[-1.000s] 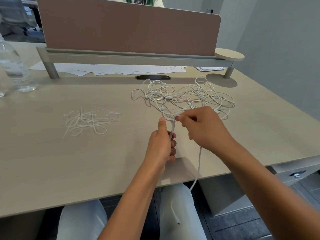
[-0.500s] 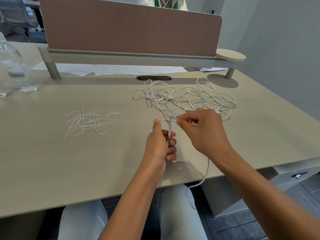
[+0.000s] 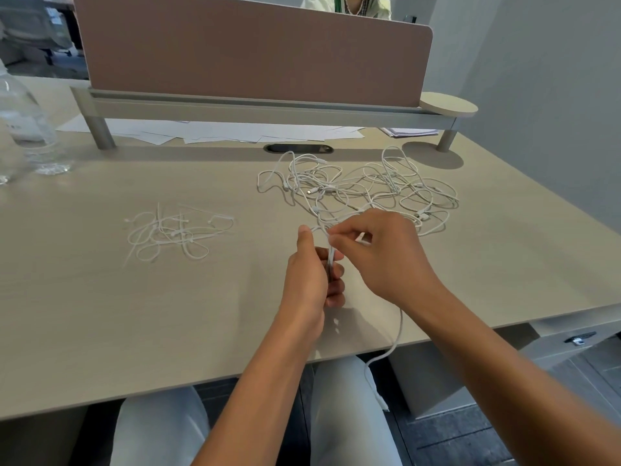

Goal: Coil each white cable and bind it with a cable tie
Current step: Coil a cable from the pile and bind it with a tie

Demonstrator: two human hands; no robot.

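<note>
Left hand (image 3: 311, 280) grips folded white cable (image 3: 331, 257); right hand (image 3: 386, 257) pinches strand above. Cable tangle (image 3: 369, 190) just behind; cable ties (image 3: 174, 233) left.

The right hand (image 3: 386, 260) has looped more white cable (image 3: 398, 334) over into the left hand (image 3: 314, 274), shortening the dangling tail

The light was soft, even and fairly bright, with no harsh glare on the desk (image 3: 100, 314). Short blurred shadows lay on the desk under the hands, beneath the divider rail along the far edge, and under the round shelf (image 3: 448, 107) at the far right corner. The wide lens bowed the desk's right and near edges, the water bottle (image 3: 25, 122) at the left edge looked smeared, and the centre stayed reasonably sharp.
</note>
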